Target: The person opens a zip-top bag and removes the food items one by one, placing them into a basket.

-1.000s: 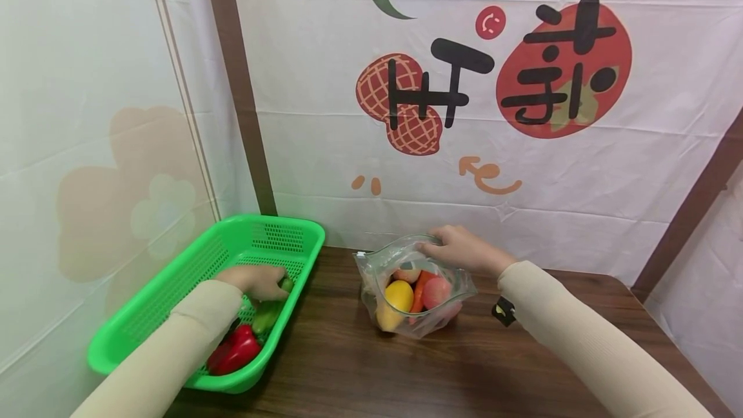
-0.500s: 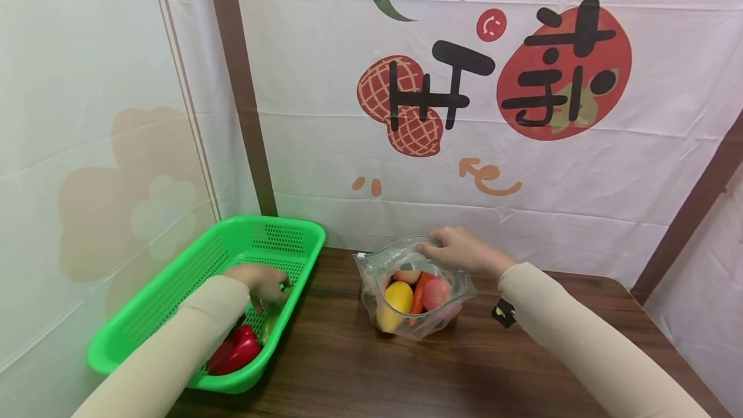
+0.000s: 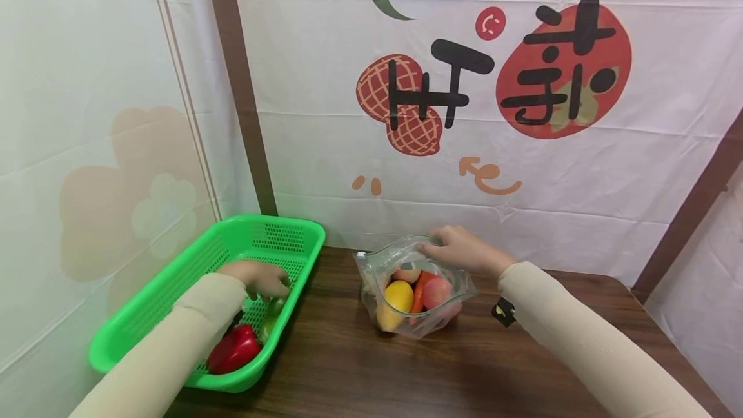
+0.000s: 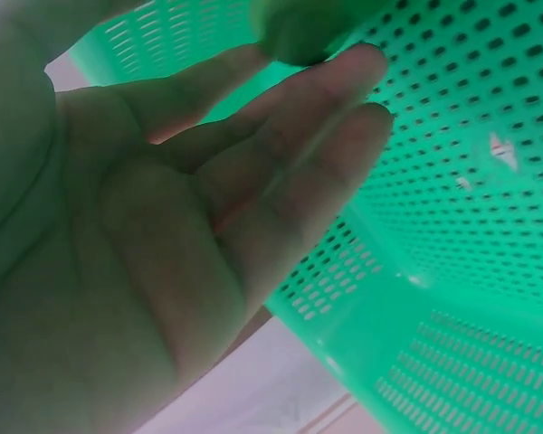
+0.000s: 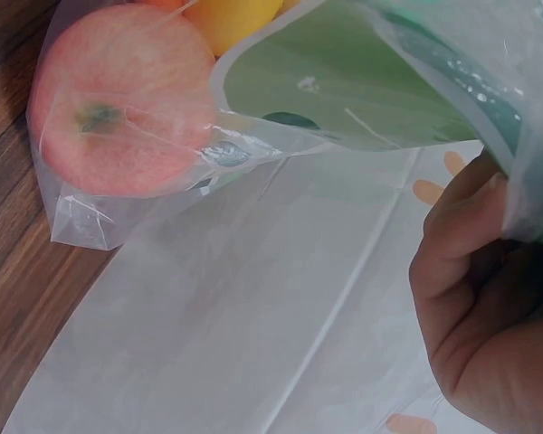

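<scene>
My left hand [image 3: 264,278] is down inside the green plastic basket [image 3: 310,231]. In the left wrist view its fingers [image 4: 299,154] are fairly straight, and a blurred, rounded green thing [image 4: 299,27] is at the index fingertip; I cannot see the thumb's tip. Below that hand lie a pale green vegetable [image 3: 271,320] and a red bell pepper [image 3: 235,348]. With my right hand [image 3: 464,250] I pinch the back rim of a clear zip bag [image 3: 371,276]. Inside are a yellow mango-like fruit [image 3: 398,297], an orange-red carrot-like piece [image 3: 419,293] and a pink apple [image 5: 122,99].
The basket and bag stand on a dark wooden table [image 3: 348,366], basket to the left. A printed white cloth [image 3: 325,147] hangs close behind them. A small black tag-like object [image 3: 504,311] is beside the right sleeve.
A green item at my left fingertips a second ago no longer shows there in the head view; the hand has shifted slightly. My right hand and the bag have stayed in place.
</scene>
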`<action>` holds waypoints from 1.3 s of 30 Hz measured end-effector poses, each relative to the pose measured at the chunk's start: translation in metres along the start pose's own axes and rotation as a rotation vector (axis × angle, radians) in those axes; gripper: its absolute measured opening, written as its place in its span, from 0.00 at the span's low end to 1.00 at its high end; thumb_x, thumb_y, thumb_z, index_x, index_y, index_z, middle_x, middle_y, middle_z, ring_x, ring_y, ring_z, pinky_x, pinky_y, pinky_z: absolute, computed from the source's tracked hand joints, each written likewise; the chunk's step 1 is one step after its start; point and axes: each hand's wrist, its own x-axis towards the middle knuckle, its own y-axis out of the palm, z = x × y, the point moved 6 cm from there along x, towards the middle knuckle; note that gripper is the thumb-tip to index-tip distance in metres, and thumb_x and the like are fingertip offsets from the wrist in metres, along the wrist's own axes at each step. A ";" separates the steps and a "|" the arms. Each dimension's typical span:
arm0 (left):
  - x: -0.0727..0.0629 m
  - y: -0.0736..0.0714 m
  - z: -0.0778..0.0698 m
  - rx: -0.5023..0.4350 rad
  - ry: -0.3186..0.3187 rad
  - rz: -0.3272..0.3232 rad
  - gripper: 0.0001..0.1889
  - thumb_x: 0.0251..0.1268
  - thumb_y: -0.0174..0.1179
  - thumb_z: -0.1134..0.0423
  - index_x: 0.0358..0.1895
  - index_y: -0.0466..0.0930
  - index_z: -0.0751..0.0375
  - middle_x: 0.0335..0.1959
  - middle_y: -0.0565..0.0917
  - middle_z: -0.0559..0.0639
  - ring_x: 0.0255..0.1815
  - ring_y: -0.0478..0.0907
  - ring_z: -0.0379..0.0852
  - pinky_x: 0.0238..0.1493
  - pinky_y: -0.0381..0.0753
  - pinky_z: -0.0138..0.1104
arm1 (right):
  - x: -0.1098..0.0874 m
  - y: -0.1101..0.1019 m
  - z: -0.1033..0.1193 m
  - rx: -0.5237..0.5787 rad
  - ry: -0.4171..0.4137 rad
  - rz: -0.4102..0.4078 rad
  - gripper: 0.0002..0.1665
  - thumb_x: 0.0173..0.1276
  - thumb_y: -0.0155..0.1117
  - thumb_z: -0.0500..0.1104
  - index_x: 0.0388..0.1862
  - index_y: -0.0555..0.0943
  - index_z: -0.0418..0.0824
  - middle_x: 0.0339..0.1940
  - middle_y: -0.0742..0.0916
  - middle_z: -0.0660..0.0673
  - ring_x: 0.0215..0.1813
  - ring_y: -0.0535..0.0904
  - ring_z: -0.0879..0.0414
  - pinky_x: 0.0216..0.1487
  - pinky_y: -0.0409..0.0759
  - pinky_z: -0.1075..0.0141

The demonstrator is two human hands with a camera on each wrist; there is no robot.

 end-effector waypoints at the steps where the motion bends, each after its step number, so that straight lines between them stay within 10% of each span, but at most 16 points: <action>1: -0.001 -0.002 -0.001 0.017 0.001 -0.003 0.26 0.69 0.56 0.58 0.65 0.73 0.70 0.54 0.80 0.59 0.50 0.80 0.56 0.51 0.80 0.51 | 0.000 0.000 0.000 0.001 0.001 0.000 0.17 0.77 0.58 0.54 0.32 0.80 0.44 0.19 0.71 0.53 0.25 0.69 0.59 0.35 0.72 0.62; 18: -0.038 -0.031 -0.045 0.121 0.148 -0.039 0.25 0.73 0.57 0.50 0.64 0.76 0.64 0.59 0.79 0.58 0.46 0.84 0.50 0.56 0.75 0.53 | 0.001 0.002 -0.004 0.021 -0.007 0.005 0.18 0.76 0.58 0.54 0.33 0.80 0.43 0.20 0.72 0.53 0.26 0.70 0.59 0.35 0.72 0.62; 25: -0.061 -0.042 -0.086 0.201 0.240 -0.084 0.23 0.72 0.56 0.46 0.62 0.79 0.56 0.59 0.79 0.51 0.61 0.75 0.54 0.60 0.73 0.52 | 0.001 0.001 -0.004 0.015 -0.015 0.004 0.19 0.76 0.58 0.55 0.33 0.80 0.42 0.20 0.71 0.53 0.25 0.70 0.59 0.35 0.72 0.62; 39: -0.101 -0.047 -0.192 0.255 0.621 -0.133 0.15 0.74 0.58 0.54 0.57 0.81 0.55 0.45 0.84 0.39 0.45 0.80 0.36 0.51 0.79 0.38 | 0.001 -0.001 0.001 0.000 -0.016 0.000 0.19 0.76 0.58 0.54 0.28 0.77 0.45 0.18 0.69 0.54 0.23 0.66 0.60 0.33 0.70 0.63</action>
